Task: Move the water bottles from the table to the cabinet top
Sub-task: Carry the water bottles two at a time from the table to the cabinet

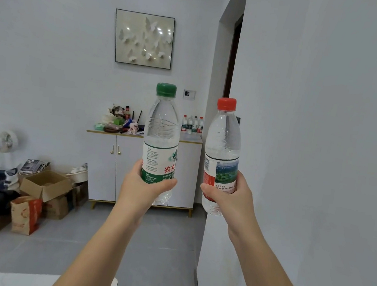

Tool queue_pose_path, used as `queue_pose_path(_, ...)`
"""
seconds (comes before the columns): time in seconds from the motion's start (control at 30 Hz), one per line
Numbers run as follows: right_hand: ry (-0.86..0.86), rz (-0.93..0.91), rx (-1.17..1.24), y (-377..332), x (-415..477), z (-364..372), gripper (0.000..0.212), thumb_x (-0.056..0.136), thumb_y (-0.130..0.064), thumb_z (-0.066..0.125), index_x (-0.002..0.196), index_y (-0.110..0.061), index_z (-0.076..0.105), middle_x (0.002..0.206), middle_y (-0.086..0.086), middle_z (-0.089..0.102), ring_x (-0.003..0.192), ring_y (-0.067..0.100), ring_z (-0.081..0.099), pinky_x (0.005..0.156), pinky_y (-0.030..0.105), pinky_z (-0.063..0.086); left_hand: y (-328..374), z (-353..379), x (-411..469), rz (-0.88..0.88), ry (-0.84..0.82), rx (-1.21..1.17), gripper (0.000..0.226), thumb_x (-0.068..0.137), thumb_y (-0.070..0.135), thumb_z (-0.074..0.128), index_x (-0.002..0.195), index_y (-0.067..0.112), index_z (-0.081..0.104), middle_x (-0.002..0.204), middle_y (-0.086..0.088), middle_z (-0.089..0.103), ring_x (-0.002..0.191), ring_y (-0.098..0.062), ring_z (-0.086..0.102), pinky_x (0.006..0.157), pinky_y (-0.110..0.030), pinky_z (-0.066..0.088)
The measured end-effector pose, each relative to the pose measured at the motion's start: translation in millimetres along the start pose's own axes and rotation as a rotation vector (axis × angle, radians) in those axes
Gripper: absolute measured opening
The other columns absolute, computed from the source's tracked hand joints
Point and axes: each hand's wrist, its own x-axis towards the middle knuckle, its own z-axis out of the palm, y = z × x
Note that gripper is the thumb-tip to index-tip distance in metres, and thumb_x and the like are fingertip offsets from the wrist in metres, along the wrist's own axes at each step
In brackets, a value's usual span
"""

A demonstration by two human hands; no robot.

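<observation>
Two bottles up and in transit! The left hand (146, 185) is wrapped round the label of a clear plastic water bottle with a green cap (162, 134), thumb across the front. The right hand (228, 197) is curled round the lower body of a clear plastic water bottle with a red cap (223, 143). Both are upright, held apart, and well short of the white two-door cabinet (106, 167) beyond the hands.

Now the risks. Both grips sit low, so these tall, full-looking bottles could tip or slide if the fingers loosen. The white wall corner (281, 131) runs just right of the right hand, and a swing there could knock the red-capped one. On the cabinet top, a row of small water bottles (192, 124) stands beyond the gap between the hands, with a heap of clutter (120, 121) beyond and left of the left hand. A careless set-down could topple that row like skittles.
</observation>
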Motion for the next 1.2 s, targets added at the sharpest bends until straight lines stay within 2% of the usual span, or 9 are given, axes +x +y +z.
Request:
queue_pose_path(0.13, 0.009, -0.021, 0.006, 14, 27, 3, 0.060, 0.074, -0.009, 0.082, 0.120, -0.030, 0.051, 0.108, -0.012, 0.066, 0.098, 0.005, 0.064, 0.075, 0.019, 0.052, -12, 10, 28, -0.017, 0.008, 0.010, 0.052, 0.068, 0.003, 0.083, 0.113, 0.020, 0.061, 0.101, 0.004, 0.072, 0.095, -0.015, 0.068, 0.073, -0.025, 0.050)
queue_pose_path(0.27, 0.030, -0.027, 0.012, 35, 65, -1, 0.066, 0.075, -0.009, 0.081, 0.130, -0.025, 0.049, 0.116, -0.007, 0.064, 0.106, 0.012, 0.063, 0.086, 0.029, 0.055, -23, 27, 66, -0.005, -0.003, 0.027, 0.049, 0.069, 0.003, 0.082, 0.109, 0.022, 0.061, 0.099, 0.006, 0.071, 0.092, -0.011, 0.067, 0.069, -0.022, 0.048)
queue_pose_path(0.4, 0.021, -0.036, 0.024, 49, 116, -2, 0.060, 0.075, -0.008, 0.081, 0.122, -0.030, 0.051, 0.112, -0.010, 0.065, 0.102, 0.009, 0.064, 0.079, 0.023, 0.054, -33, 49, 111, 0.008, -0.006, 0.031, 0.049, 0.070, 0.003, 0.082, 0.109, 0.022, 0.060, 0.099, 0.007, 0.070, 0.091, -0.009, 0.066, 0.068, -0.021, 0.049)
queue_pose_path(0.47, 0.009, -0.038, 0.029, 56, 143, 0, 0.058, 0.074, -0.007, 0.081, 0.119, -0.029, 0.054, 0.110, -0.008, 0.068, 0.100, 0.010, 0.066, 0.082, 0.028, 0.056, -38, 60, 133, 0.017, 0.003, 0.030, 0.047, 0.069, 0.003, 0.083, 0.106, 0.024, 0.061, 0.098, 0.006, 0.071, 0.090, -0.009, 0.067, 0.068, -0.022, 0.050)
queue_pose_path(0.57, -0.001, -0.037, 0.025, 64, 181, 3, 0.065, 0.073, -0.008, 0.082, 0.128, -0.025, 0.052, 0.115, -0.005, 0.067, 0.105, 0.015, 0.065, 0.090, 0.035, 0.056, -43, 74, 162, 0.033, 0.015, 0.029, 0.046, 0.070, 0.004, 0.083, 0.100, 0.030, 0.060, 0.097, 0.010, 0.071, 0.089, -0.006, 0.067, 0.067, -0.019, 0.049)
queue_pose_path(0.63, -0.003, -0.043, 0.041, 70, 202, 5, 0.066, 0.072, -0.008, 0.083, 0.129, -0.024, 0.052, 0.115, -0.006, 0.067, 0.104, 0.014, 0.066, 0.089, 0.033, 0.055, -49, 81, 179, 0.043, 0.025, 0.020, 0.046, 0.070, 0.005, 0.082, 0.099, 0.032, 0.060, 0.095, 0.012, 0.071, 0.086, -0.003, 0.067, 0.066, -0.017, 0.049)
queue_pose_path(0.8, -0.023, -0.037, 0.117, 84, 244, 10, 0.062, 0.074, -0.005, 0.081, 0.127, -0.025, 0.054, 0.108, -0.010, 0.069, 0.095, 0.004, 0.067, 0.075, 0.020, 0.054, -65, 96, 214, 0.053, 0.060, -0.002, 0.047, 0.071, 0.005, 0.082, 0.102, 0.032, 0.059, 0.094, 0.014, 0.070, 0.084, 0.002, 0.066, 0.065, -0.014, 0.049)
queue_pose_path(0.97, -0.002, -0.025, 0.135, 104, 280, 21, 0.060, 0.074, -0.005, 0.080, 0.125, -0.026, 0.054, 0.109, -0.008, 0.069, 0.096, 0.006, 0.068, 0.081, 0.027, 0.056, -84, 107, 252, 0.040, 0.094, -0.017, 0.050, 0.072, 0.006, 0.081, 0.110, 0.028, 0.058, 0.100, 0.010, 0.069, 0.092, -0.006, 0.066, 0.071, -0.024, 0.051)
queue_pose_path(1.2, 0.032, -0.017, 0.140, 141, 343, 46, 0.062, 0.074, -0.006, 0.081, 0.125, -0.028, 0.054, 0.108, -0.011, 0.068, 0.095, 0.003, 0.067, 0.077, 0.022, 0.055, -121, 111, 326, 0.027, 0.086, -0.004, 0.052, 0.070, 0.005, 0.082, 0.111, 0.025, 0.058, 0.102, 0.008, 0.070, 0.093, -0.007, 0.066, 0.069, -0.021, 0.050)
